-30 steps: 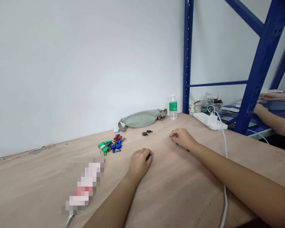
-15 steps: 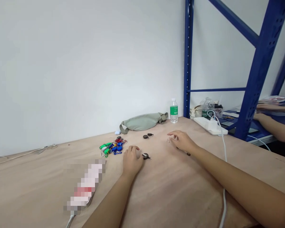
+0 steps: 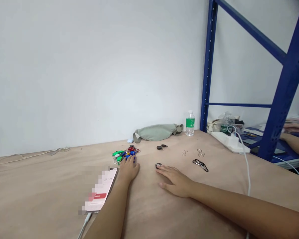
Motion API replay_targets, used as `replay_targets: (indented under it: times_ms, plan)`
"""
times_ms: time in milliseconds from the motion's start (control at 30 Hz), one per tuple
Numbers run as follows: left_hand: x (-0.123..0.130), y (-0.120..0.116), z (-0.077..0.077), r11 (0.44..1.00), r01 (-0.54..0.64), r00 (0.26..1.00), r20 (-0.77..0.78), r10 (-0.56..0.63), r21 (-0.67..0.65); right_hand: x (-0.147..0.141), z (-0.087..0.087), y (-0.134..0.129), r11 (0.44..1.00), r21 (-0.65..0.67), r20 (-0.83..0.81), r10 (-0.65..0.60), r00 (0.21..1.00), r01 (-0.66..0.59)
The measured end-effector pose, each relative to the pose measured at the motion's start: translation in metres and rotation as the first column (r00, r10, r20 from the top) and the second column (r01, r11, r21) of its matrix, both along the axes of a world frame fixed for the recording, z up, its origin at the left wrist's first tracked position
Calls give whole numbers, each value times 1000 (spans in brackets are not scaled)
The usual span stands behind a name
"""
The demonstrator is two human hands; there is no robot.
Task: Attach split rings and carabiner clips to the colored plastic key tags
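Observation:
My left hand [image 3: 129, 168] lies with its fingers on the front edge of a heap of colourful plastic key tags [image 3: 126, 155], green, blue and red, with metal clips. My right hand [image 3: 175, 180] lies flat on the plywood table [image 3: 164, 205], its fingertips at a dark round key fob [image 3: 158, 165]. Further right are small black-handled scissors [image 3: 200, 165] and two small groups of metal split rings [image 3: 184, 153] [image 3: 200, 152]. A pair of dark fobs [image 3: 161, 147] sits behind my hands. Whether my left hand grips a tag is hidden.
A smartphone [image 3: 99, 190], partly blurred, lies at the left on a white cable. At the back are a sage belt bag [image 3: 158, 132], a water bottle [image 3: 190, 123] and a white power strip [image 3: 229, 141]. A blue steel rack [image 3: 209, 66] stands right, beyond it a co-worker's hands [image 3: 295, 127].
My left hand has moved from beside the dark fob onto the tag heap. My right hand has moved left from the rings to the fob. The view has turned slightly.

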State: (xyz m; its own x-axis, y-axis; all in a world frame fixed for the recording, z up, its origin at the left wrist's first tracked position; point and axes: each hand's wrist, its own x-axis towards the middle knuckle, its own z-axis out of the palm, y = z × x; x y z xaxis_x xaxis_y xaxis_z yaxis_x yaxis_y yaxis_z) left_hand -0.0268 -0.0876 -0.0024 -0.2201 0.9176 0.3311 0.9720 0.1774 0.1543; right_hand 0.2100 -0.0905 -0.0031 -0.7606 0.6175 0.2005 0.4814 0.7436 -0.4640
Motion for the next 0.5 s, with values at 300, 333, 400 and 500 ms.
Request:
replay_targets:
  times_ms: [300, 333, 400, 500]
  plan:
    - [10, 1, -5, 997, -1, 998, -57, 5, 82, -43, -14, 58, 978, 54, 20, -203, 979, 202]
    - [9, 2, -5, 997, 3, 999, -47, 1, 81, -48, -14, 66, 973, 59, 23, -224, 974, 222]
    - [7, 3, -6, 997, 12, 1000, -8, -11, 81, -56, -14, 80, 958, 63, 35, -284, 958, 281]
    - [6, 5, -6, 994, 58, 995, 75, -65, 95, -63, -13, 90, 937, 73, 21, -343, 939, 340]
